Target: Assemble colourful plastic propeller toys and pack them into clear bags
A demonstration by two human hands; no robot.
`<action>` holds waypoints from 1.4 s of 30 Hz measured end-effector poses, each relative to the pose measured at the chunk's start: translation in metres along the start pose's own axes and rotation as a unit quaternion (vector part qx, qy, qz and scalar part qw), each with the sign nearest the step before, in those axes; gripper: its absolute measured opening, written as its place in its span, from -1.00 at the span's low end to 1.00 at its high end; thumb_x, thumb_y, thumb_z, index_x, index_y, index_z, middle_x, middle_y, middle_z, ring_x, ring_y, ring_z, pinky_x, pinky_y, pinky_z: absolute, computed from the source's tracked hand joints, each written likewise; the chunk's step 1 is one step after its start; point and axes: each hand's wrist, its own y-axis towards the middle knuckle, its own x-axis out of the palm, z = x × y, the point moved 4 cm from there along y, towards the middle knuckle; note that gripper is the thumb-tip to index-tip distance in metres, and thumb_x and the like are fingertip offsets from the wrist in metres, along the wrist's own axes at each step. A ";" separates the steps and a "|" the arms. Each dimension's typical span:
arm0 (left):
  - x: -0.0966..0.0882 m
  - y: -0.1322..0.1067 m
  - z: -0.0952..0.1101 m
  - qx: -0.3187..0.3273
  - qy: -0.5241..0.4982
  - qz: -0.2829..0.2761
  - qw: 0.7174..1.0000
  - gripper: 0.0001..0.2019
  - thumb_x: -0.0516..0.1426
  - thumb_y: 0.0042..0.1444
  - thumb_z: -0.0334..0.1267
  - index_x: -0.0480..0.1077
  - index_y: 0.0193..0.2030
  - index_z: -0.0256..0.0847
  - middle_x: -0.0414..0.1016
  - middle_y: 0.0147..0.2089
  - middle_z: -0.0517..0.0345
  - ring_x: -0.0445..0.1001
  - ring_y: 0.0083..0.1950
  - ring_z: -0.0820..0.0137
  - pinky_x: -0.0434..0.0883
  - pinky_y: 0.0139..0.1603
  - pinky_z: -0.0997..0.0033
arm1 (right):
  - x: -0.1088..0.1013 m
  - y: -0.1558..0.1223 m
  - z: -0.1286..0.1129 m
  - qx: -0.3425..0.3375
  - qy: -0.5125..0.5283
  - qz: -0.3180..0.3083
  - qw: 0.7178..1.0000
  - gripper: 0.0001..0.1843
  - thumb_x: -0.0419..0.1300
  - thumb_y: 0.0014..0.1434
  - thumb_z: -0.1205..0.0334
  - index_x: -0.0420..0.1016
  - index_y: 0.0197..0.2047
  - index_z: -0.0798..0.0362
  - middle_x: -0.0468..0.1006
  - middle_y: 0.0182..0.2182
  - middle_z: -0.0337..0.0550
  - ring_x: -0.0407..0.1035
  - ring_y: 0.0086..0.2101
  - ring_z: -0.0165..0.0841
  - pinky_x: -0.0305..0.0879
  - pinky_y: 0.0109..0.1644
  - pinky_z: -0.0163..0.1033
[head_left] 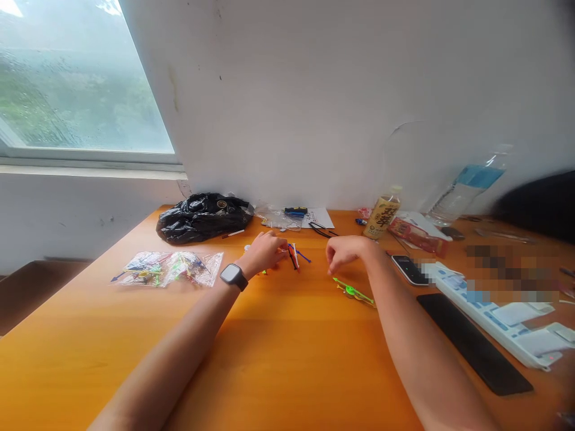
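My left hand [264, 251], with a watch [232, 275] on its wrist, is bent down over small coloured plastic pieces [294, 256]. Its fingers are curled, and what lies under them is hidden. White, black, red and blue sticks show just right of its fingertips. My right hand [345, 250] hangs above the table with its fingers curled in, and nothing shows in them. Below it, near my right forearm, lies a bright green pointed plastic piece [351, 290] with a round middle.
A clear bag of coloured parts [173, 268] lies left, before a black plastic bag [202, 216]. At the back are a screwdriver [295, 211], a drink bottle [381, 215] and a water bottle [467, 185]. Right are a phone [408, 269], a power strip [476, 305] and a black pad [471, 342].
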 end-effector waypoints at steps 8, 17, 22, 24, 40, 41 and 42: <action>0.007 -0.001 -0.002 -0.004 0.036 0.012 0.999 -0.88 0.22 0.31 -0.24 0.59 -0.22 -0.15 0.59 -0.31 0.04 0.52 -0.08 0.16 0.33 -0.04 0.26 | 0.017 -0.001 0.003 0.085 -0.028 -0.150 0.985 -0.66 0.63 -0.40 0.20 0.63 -0.53 0.06 0.70 -0.40 -0.04 0.54 -0.33 -0.15 0.33 -0.31 -0.19; 0.008 0.001 -0.018 -0.003 0.047 0.020 0.999 -0.82 0.26 0.28 -0.20 0.61 -0.01 -0.11 0.67 -0.21 0.01 0.49 0.00 0.09 0.36 -0.01 0.19 | 0.003 0.002 0.011 0.071 0.031 0.010 0.997 -0.86 0.50 -0.07 0.31 0.63 -0.42 0.10 0.64 -0.48 -0.06 0.55 -0.44 -0.20 0.38 -0.35 -0.20; 0.004 0.000 -0.017 0.001 0.036 0.028 0.999 -0.81 0.23 0.31 -0.19 0.63 -0.01 -0.11 0.69 -0.10 -0.02 0.49 0.06 0.05 0.39 0.08 0.10 | -0.005 0.006 0.003 0.016 0.106 0.095 0.990 -0.84 0.32 0.27 0.15 0.60 -0.24 0.08 0.68 -0.33 -0.07 0.55 -0.49 -0.35 0.37 -0.43 -0.34; -0.006 0.001 -0.009 0.007 -0.012 0.065 0.998 -0.76 0.19 0.35 -0.20 0.58 0.08 -0.13 0.67 0.02 -0.03 0.50 0.12 0.05 0.41 0.13 0.08 | -0.010 0.006 -0.007 -0.040 0.159 0.150 0.975 -0.79 0.26 0.34 0.11 0.56 -0.23 0.09 0.66 -0.38 -0.09 0.51 -0.56 -0.39 0.34 -0.48 -0.36; -0.051 0.005 0.019 0.035 -0.257 0.167 0.951 -0.76 0.13 0.35 -0.29 0.59 0.05 -0.21 0.65 -0.08 0.05 0.64 -0.21 0.43 0.58 -0.18 0.51 | -0.017 -0.002 -0.071 -0.280 0.542 0.185 0.770 -0.79 0.39 0.17 0.12 0.59 -0.20 0.08 0.65 -0.36 -0.13 0.55 -0.36 -0.39 0.51 -0.24 -0.33; -0.051 0.005 0.017 0.032 -0.269 0.159 0.949 -0.77 0.15 0.35 -0.27 0.59 0.03 -0.23 0.65 -0.10 0.05 0.65 -0.21 0.42 0.58 -0.19 0.51 | -0.016 -0.002 -0.071 -0.286 0.538 0.186 0.771 -0.78 0.40 0.16 0.14 0.59 -0.18 0.07 0.65 -0.35 -0.14 0.55 -0.35 -0.39 0.51 -0.23 -0.32; -0.051 0.005 0.016 0.032 -0.281 0.151 0.947 -0.79 0.18 0.33 -0.25 0.58 0.00 -0.24 0.66 -0.13 0.05 0.66 -0.21 0.41 0.58 -0.20 0.51 | -0.016 -0.001 -0.072 -0.289 0.536 0.186 0.771 -0.76 0.40 0.15 0.14 0.59 -0.16 0.07 0.65 -0.34 -0.15 0.55 -0.35 -0.38 0.51 -0.23 -0.32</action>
